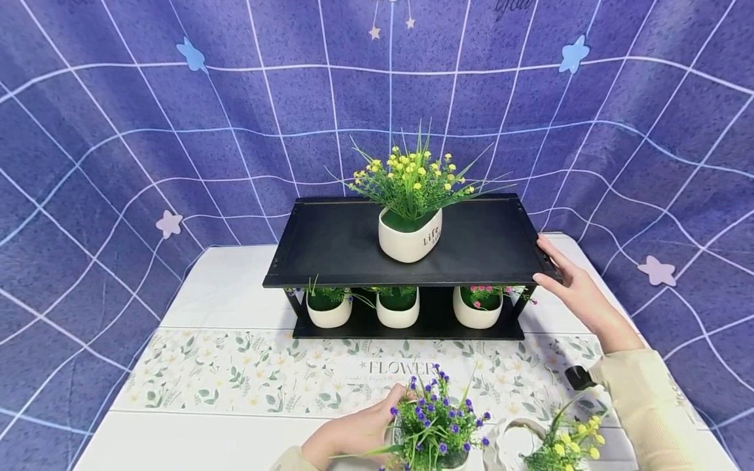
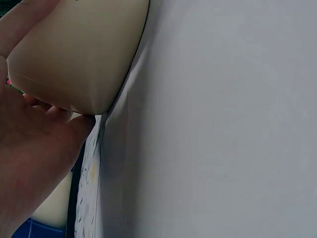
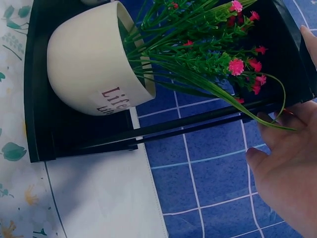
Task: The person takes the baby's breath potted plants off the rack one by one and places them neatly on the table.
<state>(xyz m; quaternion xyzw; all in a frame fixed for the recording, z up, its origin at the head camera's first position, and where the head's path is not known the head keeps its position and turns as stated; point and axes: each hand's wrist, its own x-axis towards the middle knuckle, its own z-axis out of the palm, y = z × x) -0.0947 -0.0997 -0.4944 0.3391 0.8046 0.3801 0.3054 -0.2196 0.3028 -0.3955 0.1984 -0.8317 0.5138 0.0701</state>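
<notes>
Left grip [image 1: 365, 425], clamped on purple-flowered potted plant [image 1: 437, 422]; right grip [image 1: 580, 292], clamped on black shelf [image 1: 336, 242], right end; yellow-flowered potted plant [image 1: 410, 212] standing on top

Black shelf [image 1: 330, 242]: I see bare top either side of yellow-flowered pot [image 1: 406, 242], foliage [image 1: 412, 201] splaying wide. Right hand [image 1: 580, 297] bars right end. Lower tier [image 1: 436, 314]: I've gaps between three white pots [image 1: 398, 318], shelf top roofing them. Left of left hand [image 1: 365, 418], I've wide open table [image 1: 194, 432]; purple-flowered pot [image 1: 436, 422] blocks its other side.
</notes>
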